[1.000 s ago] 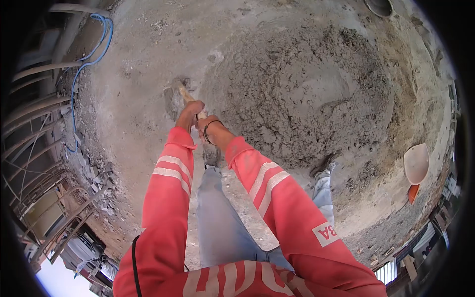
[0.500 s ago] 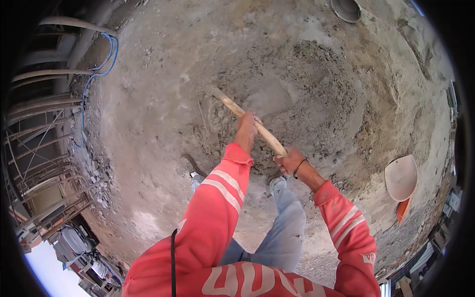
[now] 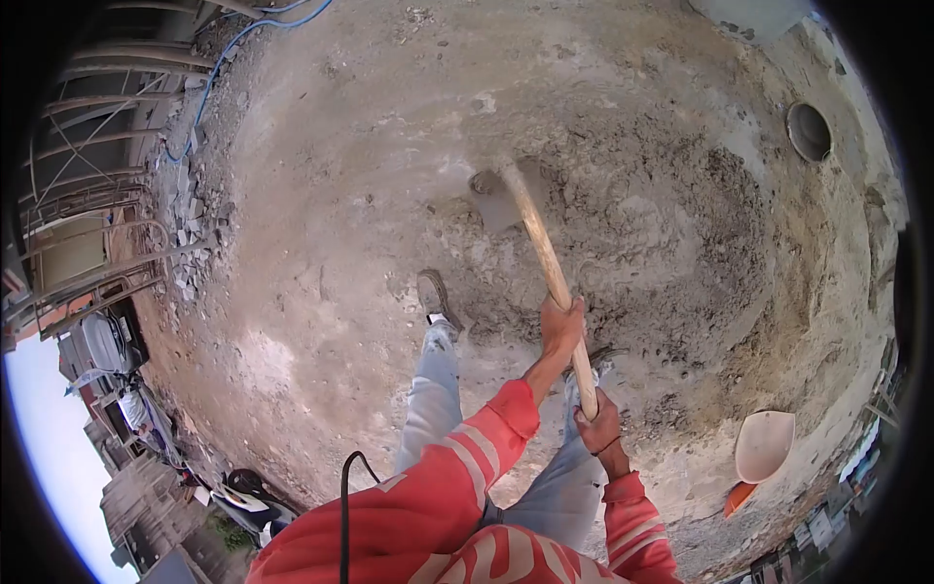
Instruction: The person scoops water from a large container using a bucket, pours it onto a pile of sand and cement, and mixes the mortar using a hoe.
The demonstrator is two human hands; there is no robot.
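Observation:
Both my hands grip the wooden handle of a hoe [image 3: 547, 248]. My left hand [image 3: 562, 326] is wrapped around the middle of the shaft. Lower down, near the handle's end, my right hand [image 3: 598, 423] is closed on it, with a dark band at the wrist. The hoe's flat blade [image 3: 496, 206] rests at the left side of a wet grey mortar-like mix [image 3: 671, 234] spread over the ground. My left shoe [image 3: 434, 295] stands just left of the mix, while the right foot is partly hidden behind the arms and handle.
A round bucket-like container [image 3: 809, 132] lies at the upper right. At the lower right is a pale, shallow pan-like thing [image 3: 766, 446] with an orange part [image 3: 739, 499]. Along the left run a blue hose [image 3: 209, 83], broken rubble [image 3: 193, 229] and wooden poles [image 3: 126, 102].
The hoe has swung so its blade now shows on the mix. Both hands have come lower and rightward in view, still on the handle. My left foot appears farther forward, and the view has shifted.

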